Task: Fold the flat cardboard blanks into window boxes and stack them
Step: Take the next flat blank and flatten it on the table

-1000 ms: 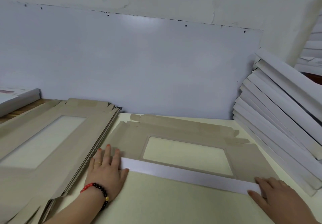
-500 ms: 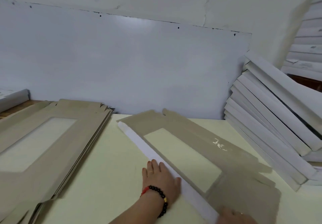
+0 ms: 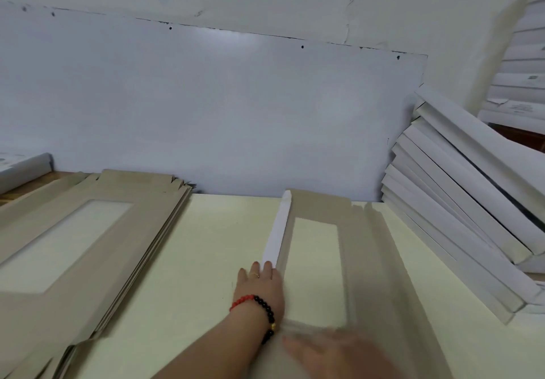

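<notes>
1. Blank (image 3: 362, 260) lies flat on the table (image 3: 206, 260), brown side up, right of centre, between the pile of flat blanks (image 3: 73, 246) on the left and the stack of folded boxes (image 3: 460, 216) leaning on the right.

2. Its long axis runs from the near edge of the table away toward the wall, tilted only slightly; the window (image 3: 315, 269) lies lengthwise the same way.

3. One long side flap (image 3: 278, 231) is turned over so its white face shows, along the left edge of the blank, narrowing toward the far end.

4. Left hand (image 3: 262, 287), with a bead bracelet (image 3: 259, 308) at the wrist, rests flat with straight fingers at the near end of that flap, pressing it down and grasping nothing.

5. Right hand (image 3: 333, 349) sits at the near end of the blank, badly blurred; it seems to lie flat on the cardboard, but I cannot tell whether it grips anything.

6. Step in hand, as I judge it: creasing the first long flap of one box, so this box is at an early stage.

7. Next move likely calls for running a firm press along the flap toward the far end, then folding the opposite long side and the end tabs.

8. Keeping the blank from sliding on the smooth table would need one hand steadying it.
</notes>
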The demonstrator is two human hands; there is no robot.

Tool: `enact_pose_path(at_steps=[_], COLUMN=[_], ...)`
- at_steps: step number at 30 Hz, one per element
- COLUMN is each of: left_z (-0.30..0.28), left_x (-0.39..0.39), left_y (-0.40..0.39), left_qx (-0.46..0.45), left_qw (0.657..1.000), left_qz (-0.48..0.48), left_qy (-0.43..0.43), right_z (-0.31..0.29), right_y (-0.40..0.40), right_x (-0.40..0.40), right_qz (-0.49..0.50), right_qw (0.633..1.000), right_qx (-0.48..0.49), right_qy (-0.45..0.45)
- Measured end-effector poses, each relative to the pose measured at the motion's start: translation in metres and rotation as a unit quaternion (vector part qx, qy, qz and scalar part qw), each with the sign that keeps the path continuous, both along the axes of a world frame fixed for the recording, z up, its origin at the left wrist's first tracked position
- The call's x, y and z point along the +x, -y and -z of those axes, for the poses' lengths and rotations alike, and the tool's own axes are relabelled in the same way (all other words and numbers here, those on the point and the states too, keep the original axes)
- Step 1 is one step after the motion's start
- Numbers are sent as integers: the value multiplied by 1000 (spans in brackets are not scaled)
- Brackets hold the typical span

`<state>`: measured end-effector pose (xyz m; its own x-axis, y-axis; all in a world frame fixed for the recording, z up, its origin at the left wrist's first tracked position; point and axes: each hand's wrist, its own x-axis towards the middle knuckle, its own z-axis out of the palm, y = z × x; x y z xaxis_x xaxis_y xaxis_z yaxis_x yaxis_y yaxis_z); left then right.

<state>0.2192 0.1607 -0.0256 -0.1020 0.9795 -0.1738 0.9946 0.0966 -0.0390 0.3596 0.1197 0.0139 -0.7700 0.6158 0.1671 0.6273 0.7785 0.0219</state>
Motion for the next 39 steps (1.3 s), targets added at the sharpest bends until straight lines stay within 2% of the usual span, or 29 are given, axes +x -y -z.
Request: enact_pose_path(at_steps=[1,2,3,4,6,8,12,14,15,16,19,20,24,28,30,33,39], left_z=[1,-1,-2,-5,-8,-9,-17,-23,-27,-30,-32,-30,-16,-9,-13,-20,-30], left_x=[-12,-22,-35,-46,-61,-69,-77,-73,-71,-69,-64,-61,-47,-41,-35,-20,-10], left_y=[-2,-3,-5,-5,-7,-10,-14,-15,-17,-20,-32,-35,-36,-33,-27,-8,51], left_qx=[9,14,12,2,-14,-26,-20,-4,-5,-11,-56,-70,-55,-39,-36,-63,-94], left_qw=[1000,999,999,998,997,997,998,999,998,997,997,997,998,998,997,991,976], left_qz=[20,32,42,55,73,72,29,53,69,75,49,39,-3,7,29,59,183], left_qy=[4,-4,-6,-8,0,17,51,13,-11,-24,-22,-16,30,55,65,103,67], right_z=[-17,-19,-25,-34,-34,-24,-14,-1,4,9,8,10,24,21,28,33,28], right_y=[3,-10,-21,-28,-41,-46,-46,-46,-48,-46,-36,-32,-15,-9,-21,-29,-37], right_x=[39,66,86,101,121,127,124,120,119,117,114,115,108,91,88,83,84], right_qz=[-5,-3,46,117,139,111,35,-4,-30,-57,-1,-23,10,36,13,35,37], right_qw=[999,997,989,975,958,954,980,984,973,975,975,984,983,981,993,976,975], right_qx=[-15,50,127,156,177,171,48,-28,-36,-41,-111,-71,-1,-80,-29,-126,-117], right_qy=[50,53,53,104,177,220,188,174,226,209,193,162,185,171,111,172,185])
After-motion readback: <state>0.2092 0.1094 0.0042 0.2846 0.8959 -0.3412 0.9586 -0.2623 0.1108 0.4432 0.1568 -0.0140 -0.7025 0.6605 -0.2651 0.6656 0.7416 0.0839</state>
